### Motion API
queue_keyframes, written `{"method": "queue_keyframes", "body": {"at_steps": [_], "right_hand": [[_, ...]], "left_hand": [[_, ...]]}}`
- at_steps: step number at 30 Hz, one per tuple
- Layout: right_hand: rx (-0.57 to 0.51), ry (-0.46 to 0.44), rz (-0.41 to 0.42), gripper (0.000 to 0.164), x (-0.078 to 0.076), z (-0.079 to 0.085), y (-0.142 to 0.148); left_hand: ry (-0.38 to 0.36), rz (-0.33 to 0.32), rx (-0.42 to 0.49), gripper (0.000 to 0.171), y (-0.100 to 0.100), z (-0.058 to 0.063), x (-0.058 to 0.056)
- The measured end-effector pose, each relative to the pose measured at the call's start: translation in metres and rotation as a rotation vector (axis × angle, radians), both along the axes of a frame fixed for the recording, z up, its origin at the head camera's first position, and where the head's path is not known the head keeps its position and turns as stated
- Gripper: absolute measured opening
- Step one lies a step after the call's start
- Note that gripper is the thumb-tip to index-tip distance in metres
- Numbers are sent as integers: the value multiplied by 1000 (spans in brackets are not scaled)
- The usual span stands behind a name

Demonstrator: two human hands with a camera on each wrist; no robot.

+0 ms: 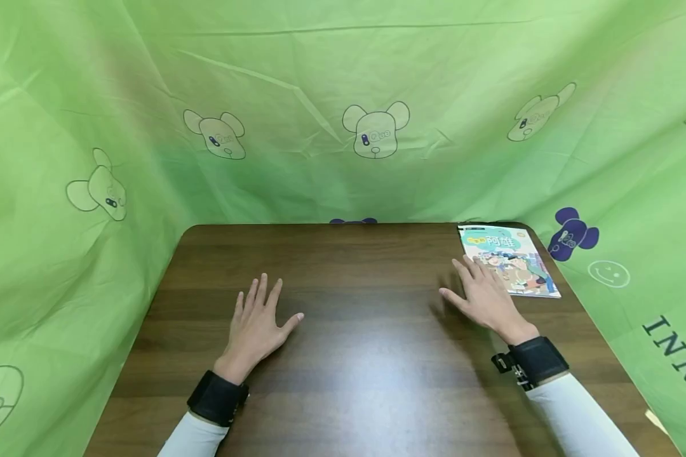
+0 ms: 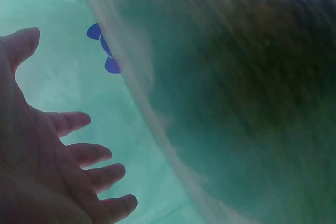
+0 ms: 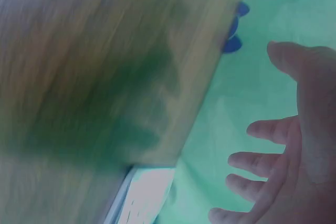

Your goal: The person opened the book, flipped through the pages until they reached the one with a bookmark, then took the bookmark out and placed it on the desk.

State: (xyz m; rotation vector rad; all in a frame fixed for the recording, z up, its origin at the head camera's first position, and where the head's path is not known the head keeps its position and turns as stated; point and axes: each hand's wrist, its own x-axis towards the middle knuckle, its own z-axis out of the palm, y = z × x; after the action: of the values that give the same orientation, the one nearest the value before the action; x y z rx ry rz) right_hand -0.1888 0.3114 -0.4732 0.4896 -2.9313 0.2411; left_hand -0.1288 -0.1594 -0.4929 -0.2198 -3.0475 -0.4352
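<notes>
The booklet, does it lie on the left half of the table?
No, the booklet lies near the far right corner of the brown table.

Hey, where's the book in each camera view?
Head: book at the far right corner of the table, partly behind the right hand.
Left wrist: not in it.
Right wrist: at the bottom edge, left of centre, cut off by the frame.
Shared landmark: the purple print at the table's far edge.

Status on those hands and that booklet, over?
Left hand, right hand: fingers spread, holding nothing. Booklet flat on table, far right corner. No obstacle visible between right hand and booklet.
</notes>
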Motion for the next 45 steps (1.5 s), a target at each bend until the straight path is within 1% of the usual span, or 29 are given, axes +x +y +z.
{"method": "queue_keyframes", "body": {"at_steps": [5,10,14,16,19,23,25,27,29,32,38,41,45], "right_hand": [[-11,-47,-55,82,-12,3,25],[-23,-106,-105,80,-24,3,55],[5,-122,-110,79,-34,1,77],[16,-151,-110,79,-39,-1,86],[21,-208,-135,82,-41,-3,98],[35,-272,-144,84,-43,-6,107],[40,-296,-131,83,-43,-9,108],[43,-323,-121,84,-44,-12,108],[42,-351,-118,85,-45,-15,107],[40,-369,-117,85,-45,-19,106],[64,-346,-92,82,-42,-20,95],[82,-332,-83,81,-37,-20,82],[101,-326,-79,78,-30,-18,58]], "left_hand": [[17,1,-6,95,3,-1,0],[19,-22,11,94,6,-3,0],[13,-34,25,92,9,-4,0],[11,-34,30,91,11,-4,0],[-5,-40,58,90,16,-4,-1],[-45,-54,113,86,26,-2,-4],[-59,-58,128,86,30,-2,-5],[-57,-61,134,85,34,-1,-6],[-50,-62,138,86,36,-1,-6],[-37,-64,146,86,38,0,-6],[-45,-70,145,87,41,0,-6],[-51,-74,145,87,42,-2,-5],[-60,-85,136,88,43,-4,-5]]}}
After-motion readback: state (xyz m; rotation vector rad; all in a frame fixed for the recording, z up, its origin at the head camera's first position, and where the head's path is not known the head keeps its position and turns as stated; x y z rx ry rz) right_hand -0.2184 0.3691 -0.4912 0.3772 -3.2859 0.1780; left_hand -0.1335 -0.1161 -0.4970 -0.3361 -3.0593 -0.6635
